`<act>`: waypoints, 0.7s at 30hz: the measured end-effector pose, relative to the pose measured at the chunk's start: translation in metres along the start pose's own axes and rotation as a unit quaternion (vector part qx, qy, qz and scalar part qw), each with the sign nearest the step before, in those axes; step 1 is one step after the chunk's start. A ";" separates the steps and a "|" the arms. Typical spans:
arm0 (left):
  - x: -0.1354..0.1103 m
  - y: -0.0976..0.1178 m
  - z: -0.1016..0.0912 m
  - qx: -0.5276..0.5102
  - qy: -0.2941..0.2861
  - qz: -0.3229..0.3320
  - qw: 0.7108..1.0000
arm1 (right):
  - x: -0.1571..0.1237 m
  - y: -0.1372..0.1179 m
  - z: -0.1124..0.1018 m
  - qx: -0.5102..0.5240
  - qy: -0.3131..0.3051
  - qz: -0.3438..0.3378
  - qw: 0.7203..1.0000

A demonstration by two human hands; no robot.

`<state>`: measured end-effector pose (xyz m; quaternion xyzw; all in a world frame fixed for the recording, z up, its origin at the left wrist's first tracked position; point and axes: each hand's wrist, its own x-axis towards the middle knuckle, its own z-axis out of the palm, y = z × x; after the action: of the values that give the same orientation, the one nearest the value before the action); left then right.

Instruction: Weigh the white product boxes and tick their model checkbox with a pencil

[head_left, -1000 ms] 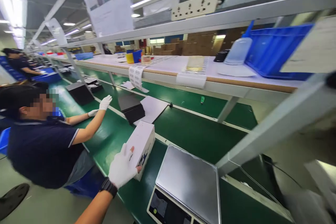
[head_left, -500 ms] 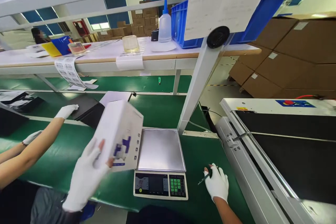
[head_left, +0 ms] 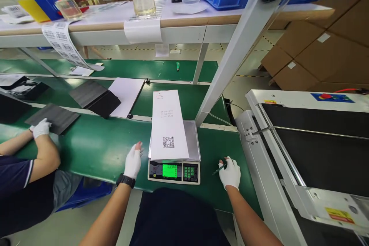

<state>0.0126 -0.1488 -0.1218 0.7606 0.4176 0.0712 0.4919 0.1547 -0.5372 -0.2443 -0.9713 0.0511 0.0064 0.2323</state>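
lying beside parted left fingers (head_left: 135, 153) is a white box (head_left: 169, 127); right fingers (head_left: 234, 164) grip a thin tool (head_left: 218, 170).

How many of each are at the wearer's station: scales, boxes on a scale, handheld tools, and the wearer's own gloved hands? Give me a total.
Scale: 1
White box on it: 1
Pen-like tool: 1
Wearer's gloved hands, left hand and right hand: 2
Total: 5

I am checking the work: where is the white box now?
In the head view, the white box lies near the middle, on the scale, with the left hand close on its left and the right hand farther to its right.
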 end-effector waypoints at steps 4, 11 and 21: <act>-0.016 -0.090 0.016 0.082 -0.002 -0.063 0.995 | 0.001 -0.004 -0.003 0.032 0.004 0.029 0.999; -0.024 -0.115 0.006 0.113 -0.017 -0.073 0.991 | 0.007 -0.025 -0.018 0.152 -0.026 0.076 0.985; 0.008 -0.036 -0.012 0.046 0.035 0.007 0.998 | 0.017 -0.127 -0.054 0.313 -0.046 0.003 0.949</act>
<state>-0.0092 -0.1291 -0.1473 0.7827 0.4318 0.0818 0.4407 0.1839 -0.4508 -0.1397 -0.8480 0.0422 0.0358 0.5270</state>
